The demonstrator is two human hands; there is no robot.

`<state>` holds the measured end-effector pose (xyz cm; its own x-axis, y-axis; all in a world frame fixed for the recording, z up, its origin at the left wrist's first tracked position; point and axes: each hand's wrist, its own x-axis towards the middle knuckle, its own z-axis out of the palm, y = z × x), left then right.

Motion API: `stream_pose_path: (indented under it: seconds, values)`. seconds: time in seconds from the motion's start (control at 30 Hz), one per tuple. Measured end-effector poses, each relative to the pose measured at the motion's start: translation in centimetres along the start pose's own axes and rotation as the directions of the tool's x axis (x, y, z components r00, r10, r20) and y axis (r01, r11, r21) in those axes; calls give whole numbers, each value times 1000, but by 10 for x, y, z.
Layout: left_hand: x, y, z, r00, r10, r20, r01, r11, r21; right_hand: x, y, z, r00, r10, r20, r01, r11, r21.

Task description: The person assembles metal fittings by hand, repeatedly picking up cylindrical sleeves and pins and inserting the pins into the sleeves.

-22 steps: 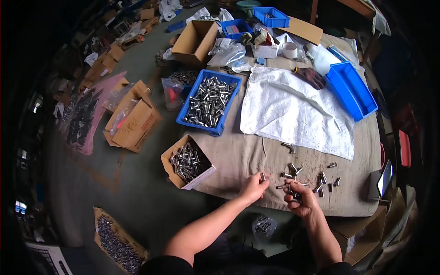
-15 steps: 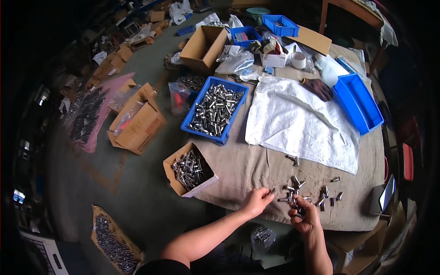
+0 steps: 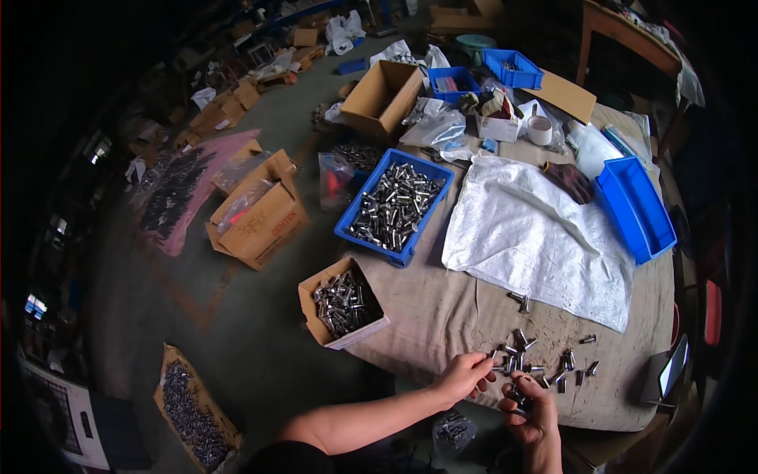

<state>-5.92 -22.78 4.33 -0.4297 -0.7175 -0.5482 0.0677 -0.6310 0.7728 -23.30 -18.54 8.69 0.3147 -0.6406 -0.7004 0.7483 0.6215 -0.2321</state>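
Note:
Beside a loose group of shiny bolt-like metal parts [image 3: 519, 355], my left hand [image 3: 464, 376] pinches one small metal part [image 3: 494, 356] between thumb and fingertips. To its right, my right hand [image 3: 534, 415] is raised with curled fingers wrapped round dark, shiny metal parts [image 3: 519, 401]; how many is hidden by the fingers. More loose parts [image 3: 566, 363] lie scattered to the right on the cloth-covered table [image 3: 426, 316]. An open cardboard box [image 3: 368, 332] full of similar parts stands at the table's left edge, with a blue bin [image 3: 405, 259] of them behind it.
A white woven sheet [image 3: 545, 237] covers the table's middle, with a dark glove [image 3: 568, 180] and a blue bin [image 3: 636, 207] at its right. Boxes, bags and a cup [image 3: 539, 130] crowd the far end. A carton [image 3: 264, 229] stands on the floor to the left.
My left hand has moved right, toward the loose parts and my right hand. The whole view has shifted, so the table sits lower and further right. My right hand keeps its grip.

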Motion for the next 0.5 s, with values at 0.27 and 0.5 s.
stream_pose_path:
  seconds: [0.27, 0.5]
  values:
    - [21, -17, 3, 959, 243, -148, -206, 952, 228, 6, -2, 2, 992, -128, -7, 128, 990, -58]
    - [10, -4, -11, 908, 393, -147, -376, 917, 133, 21, -8, -8, 997, -82, -2, 82, 996, -18]
